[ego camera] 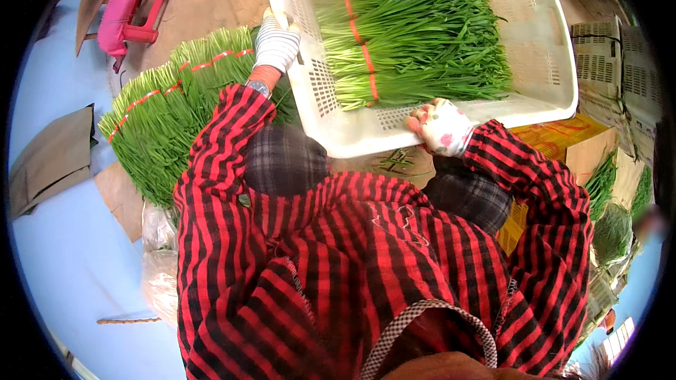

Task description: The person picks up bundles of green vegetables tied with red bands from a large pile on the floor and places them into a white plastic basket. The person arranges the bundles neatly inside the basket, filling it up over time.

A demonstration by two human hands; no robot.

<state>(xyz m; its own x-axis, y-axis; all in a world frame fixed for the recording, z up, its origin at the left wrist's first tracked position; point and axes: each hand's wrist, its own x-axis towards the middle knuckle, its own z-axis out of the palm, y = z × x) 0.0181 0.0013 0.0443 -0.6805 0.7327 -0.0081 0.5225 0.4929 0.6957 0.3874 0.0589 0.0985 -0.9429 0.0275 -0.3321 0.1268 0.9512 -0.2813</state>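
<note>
A white plastic crate [528, 63] with slotted walls sits tilted before me. Inside it lies a row of garlic chive bundles [417, 47], bound with red bands near their pale stem ends. My left hand [277, 42], in a striped glove, grips the crate's left rim. With a flower-printed glove on it, my right hand [442, 125] has its fingers curled over the near rim. More banded chive bundles [163, 111] stand to the left, beside my left forearm, their pale ends upward. The sleeve and the crate hide part of them.
A pink stool [138, 13] with a padded seat stands at the upper left. Brown cardboard [55, 158] and clear plastic bags [158, 253] lie at the left. Crates with slotted sides [597, 58] are stacked at the right, above an open cardboard box [594, 155] and loose greens [602, 184].
</note>
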